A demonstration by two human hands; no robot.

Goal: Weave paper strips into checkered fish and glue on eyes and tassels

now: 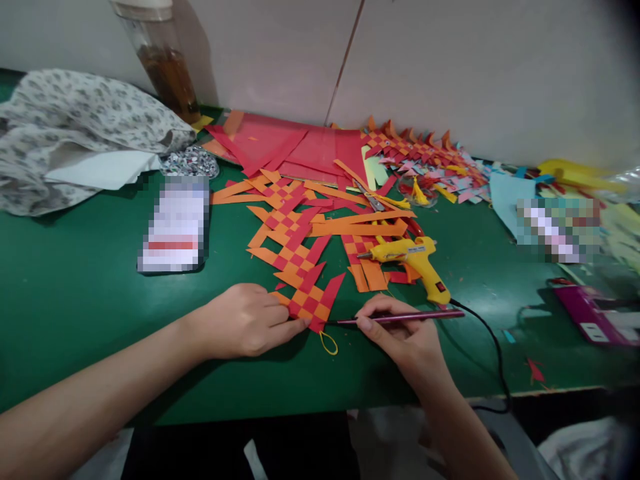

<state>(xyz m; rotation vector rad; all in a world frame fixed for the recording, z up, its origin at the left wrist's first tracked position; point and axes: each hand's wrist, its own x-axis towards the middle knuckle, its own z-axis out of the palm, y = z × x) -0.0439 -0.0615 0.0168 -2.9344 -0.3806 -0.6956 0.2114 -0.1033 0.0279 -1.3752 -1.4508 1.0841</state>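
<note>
A woven paper strip (310,301) in red and orange checks runs away from me across the green table, with pointed paper ends sticking out at both sides. My left hand (250,320) rests on the table with its fingers curled, the index fingertip pressing the strip's near end. From that end a small yellow cord loop (329,343) sticks out. Between the thumb and fingers of my right hand (405,337) is a slim purple pen-like tool (425,316). Its thin dark tip points left and reaches the strip's near corner; I cannot tell whether they touch.
A yellow glue gun (407,257) lies to the right, its black cord (493,333) trailing over the front edge. Scissors (369,195), loose orange strips (360,228) and red sheets (300,150) lie behind. A phone (175,227) and cloth (75,140) are left, below a tea bottle (167,73).
</note>
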